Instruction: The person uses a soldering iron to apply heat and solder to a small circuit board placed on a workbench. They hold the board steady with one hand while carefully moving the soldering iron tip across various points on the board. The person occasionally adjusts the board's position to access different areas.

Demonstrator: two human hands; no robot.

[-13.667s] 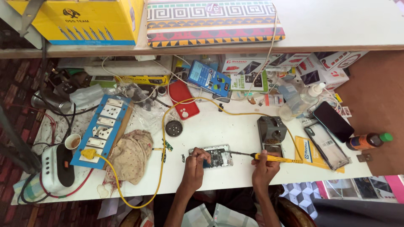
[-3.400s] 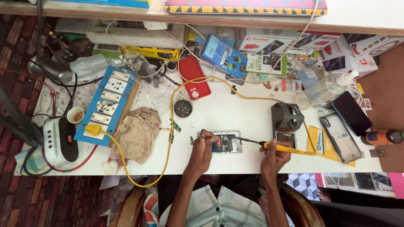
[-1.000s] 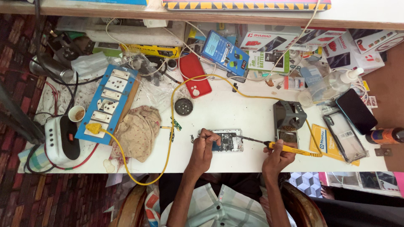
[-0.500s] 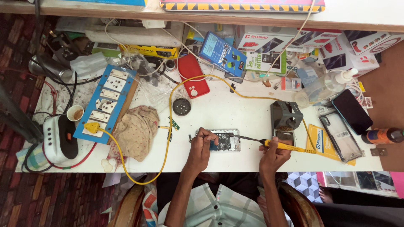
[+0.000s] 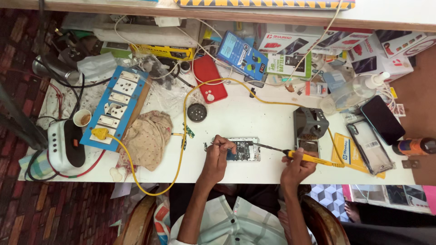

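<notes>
An opened phone with its insides showing lies on the white table near the front edge. My left hand rests on its left part and pinches a thin metal tool, likely tweezers. My right hand grips a yellow-handled soldering iron, whose dark tip reaches left to the phone's right side. A yellow cable runs from the iron's rear, loops across the table and ends at a yellow plug in the blue socket board.
A grey iron stand sits right of the phone. A crumpled cloth, a round tin and a red phone lie to the left. Boxes line the back; phones and cases, a clear bottle lie right.
Both hands keep their grips over the opened phone. The view has shifted only slightly; the iron's tip stays at the phone's right side.
</notes>
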